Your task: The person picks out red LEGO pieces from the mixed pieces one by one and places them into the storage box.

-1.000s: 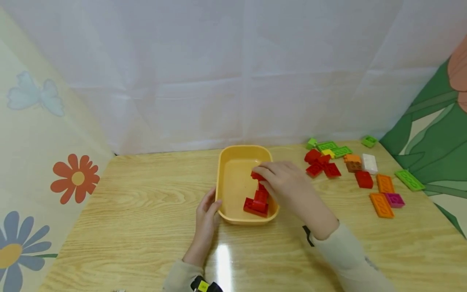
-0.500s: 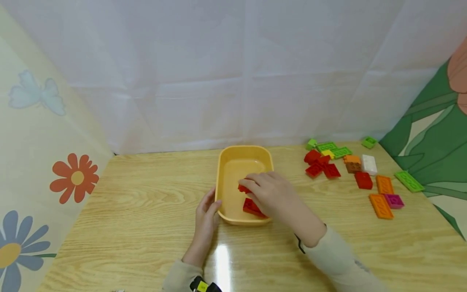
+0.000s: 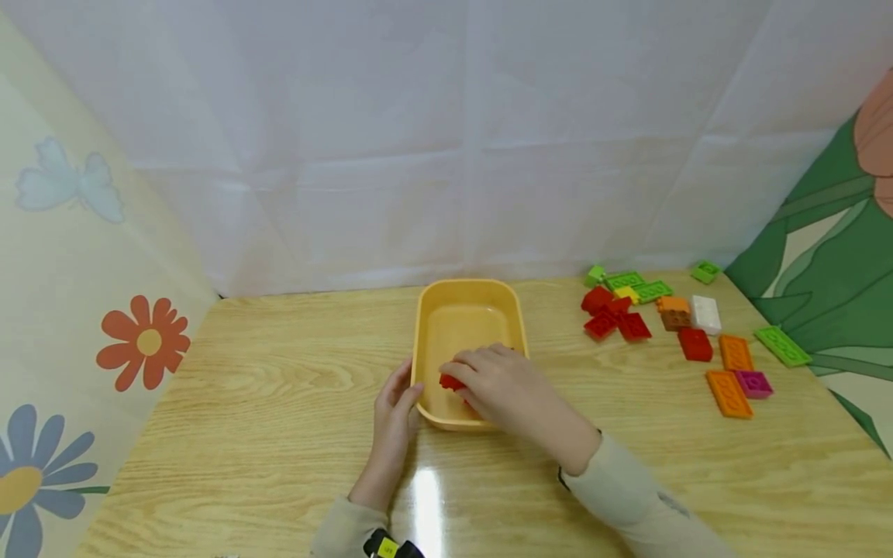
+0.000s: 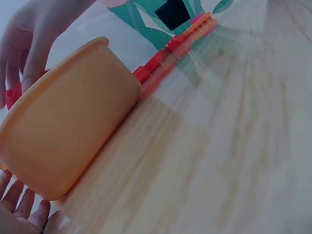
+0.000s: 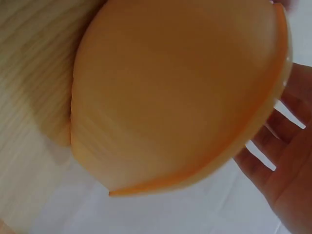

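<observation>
- Your right hand (image 3: 498, 381) pinches a red plastic building brick (image 3: 450, 381) inside a rounded rectangular orange-yellow plastic tray (image 3: 470, 324), centre of the frame
- Your left hand (image 3: 395, 403) grips the tray's left wall
- Brick lies rightward of it; your right hand is nearer
- Tray's long axis runs up the frame; brick's cannot be told

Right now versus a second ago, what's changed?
Right hand moved left and toward the person over the tray, bringing the red brick it holds. No new grip or release visible. Left hand still at tray's left side; loose bricks on the right unmoved.
</observation>
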`<state>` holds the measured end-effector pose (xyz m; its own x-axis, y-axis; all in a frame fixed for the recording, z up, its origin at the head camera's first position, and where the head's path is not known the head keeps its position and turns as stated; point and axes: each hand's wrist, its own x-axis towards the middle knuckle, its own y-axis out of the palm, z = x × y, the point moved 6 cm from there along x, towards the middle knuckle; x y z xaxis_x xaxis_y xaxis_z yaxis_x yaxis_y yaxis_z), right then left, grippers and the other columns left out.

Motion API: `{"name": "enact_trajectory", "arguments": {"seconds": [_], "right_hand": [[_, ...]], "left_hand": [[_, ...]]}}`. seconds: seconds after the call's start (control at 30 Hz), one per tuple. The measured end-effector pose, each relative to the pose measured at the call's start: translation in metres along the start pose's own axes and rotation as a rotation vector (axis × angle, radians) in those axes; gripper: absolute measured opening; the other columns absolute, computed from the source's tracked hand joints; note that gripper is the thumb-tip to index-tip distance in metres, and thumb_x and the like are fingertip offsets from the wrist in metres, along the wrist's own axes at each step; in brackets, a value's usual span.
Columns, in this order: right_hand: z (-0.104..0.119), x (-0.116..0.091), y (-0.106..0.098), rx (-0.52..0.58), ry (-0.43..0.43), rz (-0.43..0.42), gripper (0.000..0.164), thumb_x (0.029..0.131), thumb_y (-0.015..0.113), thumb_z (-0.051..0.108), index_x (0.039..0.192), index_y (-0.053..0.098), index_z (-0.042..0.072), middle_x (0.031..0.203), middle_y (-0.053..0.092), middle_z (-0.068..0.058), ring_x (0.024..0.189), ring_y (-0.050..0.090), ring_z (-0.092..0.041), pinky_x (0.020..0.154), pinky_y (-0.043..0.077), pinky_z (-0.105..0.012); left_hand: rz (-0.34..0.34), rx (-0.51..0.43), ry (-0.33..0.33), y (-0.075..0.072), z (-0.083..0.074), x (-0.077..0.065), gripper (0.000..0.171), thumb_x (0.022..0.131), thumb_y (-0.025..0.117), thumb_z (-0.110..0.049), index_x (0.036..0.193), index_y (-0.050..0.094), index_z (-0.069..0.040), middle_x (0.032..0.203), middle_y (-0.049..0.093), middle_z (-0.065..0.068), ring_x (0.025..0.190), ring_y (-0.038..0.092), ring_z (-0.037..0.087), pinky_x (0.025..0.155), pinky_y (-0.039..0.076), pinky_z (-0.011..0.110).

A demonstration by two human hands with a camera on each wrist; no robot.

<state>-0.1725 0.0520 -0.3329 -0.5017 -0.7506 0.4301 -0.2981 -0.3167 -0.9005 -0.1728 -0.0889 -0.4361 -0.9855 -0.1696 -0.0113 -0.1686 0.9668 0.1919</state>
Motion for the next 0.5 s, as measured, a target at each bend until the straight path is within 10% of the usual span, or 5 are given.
{"name": "enact_trajectory", "arguments": {"seconds": [0.5], "right_hand": [[0.002,-0.003,0.022,0.154,0.105,0.175,0.029,0.079,0.071,0.022,0.106,0.066,0.015,0.094,0.07,0.001,0.082,0.063,-0.016,0.077,0.057,-0.037]], "left_hand": [[-0.001,-0.007,-0.013,0.0,0.002,0.0,0.048,0.091,0.048,-0.005,0.138,0.042,0.001,0.144,0.045,0.022,0.127,0.044,0.027,0.104,0.043,0.035]]}}
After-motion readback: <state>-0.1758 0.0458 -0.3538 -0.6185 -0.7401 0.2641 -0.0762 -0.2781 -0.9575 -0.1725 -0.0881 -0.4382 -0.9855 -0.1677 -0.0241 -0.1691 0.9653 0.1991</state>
